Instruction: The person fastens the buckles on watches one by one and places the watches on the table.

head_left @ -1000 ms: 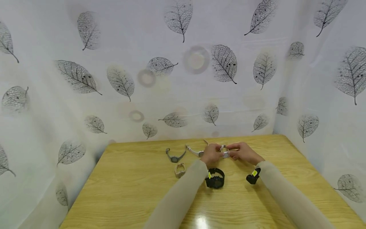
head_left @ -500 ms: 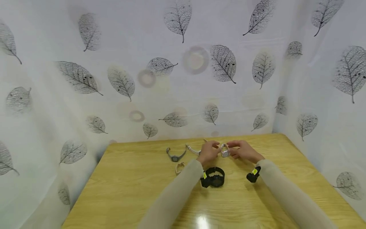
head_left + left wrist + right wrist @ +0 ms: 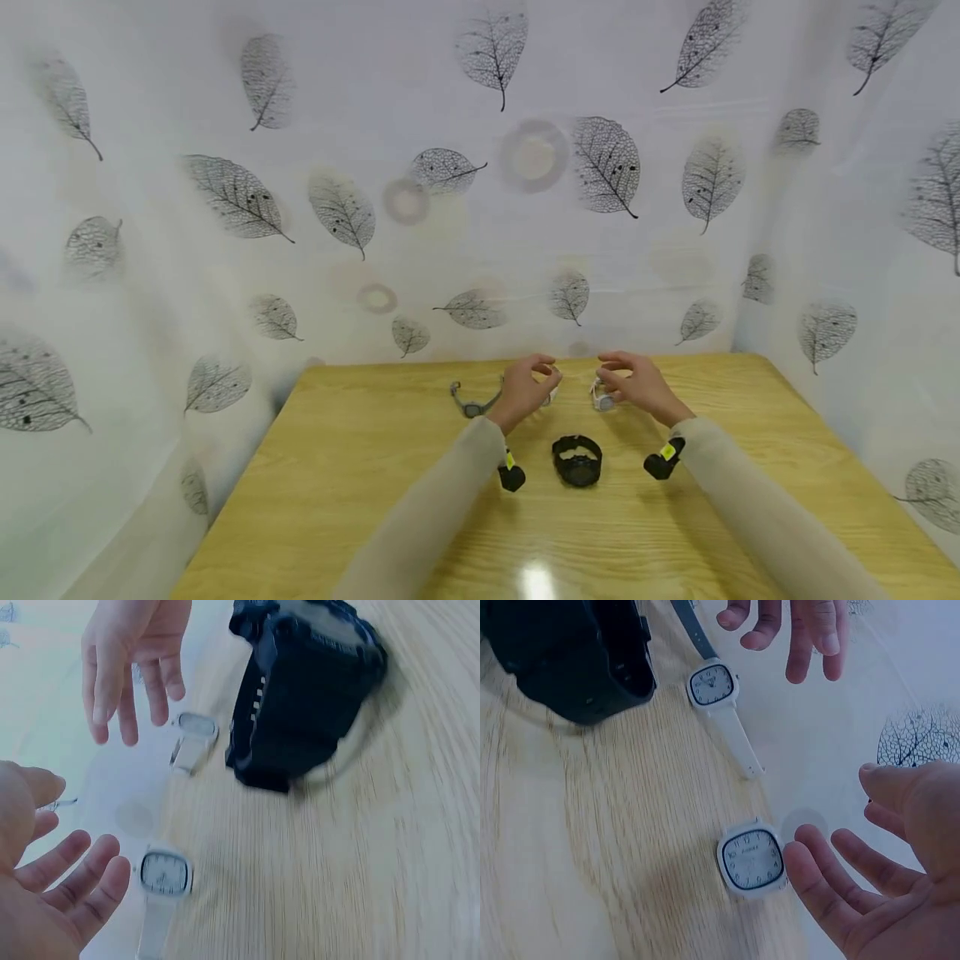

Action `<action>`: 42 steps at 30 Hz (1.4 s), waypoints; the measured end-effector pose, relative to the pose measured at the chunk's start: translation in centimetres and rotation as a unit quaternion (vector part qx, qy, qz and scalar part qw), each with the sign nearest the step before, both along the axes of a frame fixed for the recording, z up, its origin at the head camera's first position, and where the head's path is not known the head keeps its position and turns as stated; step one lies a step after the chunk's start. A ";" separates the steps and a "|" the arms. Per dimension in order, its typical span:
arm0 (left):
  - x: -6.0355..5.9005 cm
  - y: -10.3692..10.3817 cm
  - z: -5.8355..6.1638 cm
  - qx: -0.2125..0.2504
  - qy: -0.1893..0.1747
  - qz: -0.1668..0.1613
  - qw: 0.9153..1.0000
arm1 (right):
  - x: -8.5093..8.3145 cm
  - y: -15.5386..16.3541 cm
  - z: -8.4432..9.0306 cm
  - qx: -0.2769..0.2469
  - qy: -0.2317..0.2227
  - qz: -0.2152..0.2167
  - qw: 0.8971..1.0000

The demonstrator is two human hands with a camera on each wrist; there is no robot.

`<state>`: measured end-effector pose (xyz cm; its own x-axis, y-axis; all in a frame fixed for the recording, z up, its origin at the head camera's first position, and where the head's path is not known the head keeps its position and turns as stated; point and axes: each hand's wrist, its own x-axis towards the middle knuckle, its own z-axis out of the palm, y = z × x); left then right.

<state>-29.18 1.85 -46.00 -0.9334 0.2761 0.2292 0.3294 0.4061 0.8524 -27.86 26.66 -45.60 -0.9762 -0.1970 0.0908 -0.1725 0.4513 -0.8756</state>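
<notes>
Leaf-printed white cloth walls in the wooden tabletop [image 3: 360,500] on three sides. Both hands hover toward its far edge, and neither holds anything. The right hand [image 3: 637,385] has its fingers [image 3: 821,881] spread and relaxed, and a small white square-faced watch [image 3: 753,859] lies on the tabletop just beside their tips, face up. The left hand [image 3: 525,387] is likewise loose, fingers [image 3: 82,881] parted, with a second white watch [image 3: 165,874] lying just beside them; its strap runs on toward the near edge of the left wrist view. The two white watches lie near each other between the hands, each close to a different hand. A bulky black watch [image 3: 577,460] sits nearer the person, between the forearms and apart from both hands. A grey watch [image 3: 472,404] lies out to the left.
</notes>
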 end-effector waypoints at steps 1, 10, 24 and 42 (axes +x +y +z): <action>0.0 -0.4 0.0 0.000 -0.003 0.002 1.000 | 0.0 -0.2 0.1 -0.004 -0.002 0.001 1.000; 0.4 -2.8 0.1 -0.007 0.009 0.024 1.000 | -0.1 -1.6 0.2 -0.011 -0.011 0.001 1.000; 1.1 -2.3 -0.4 -0.046 -0.001 0.114 0.992 | -2.1 -5.8 0.4 0.004 -0.087 0.004 0.996; 0.1 -0.6 -1.5 -0.040 -0.045 0.184 0.981 | -3.7 -8.5 -1.3 -0.002 -0.122 -0.006 0.993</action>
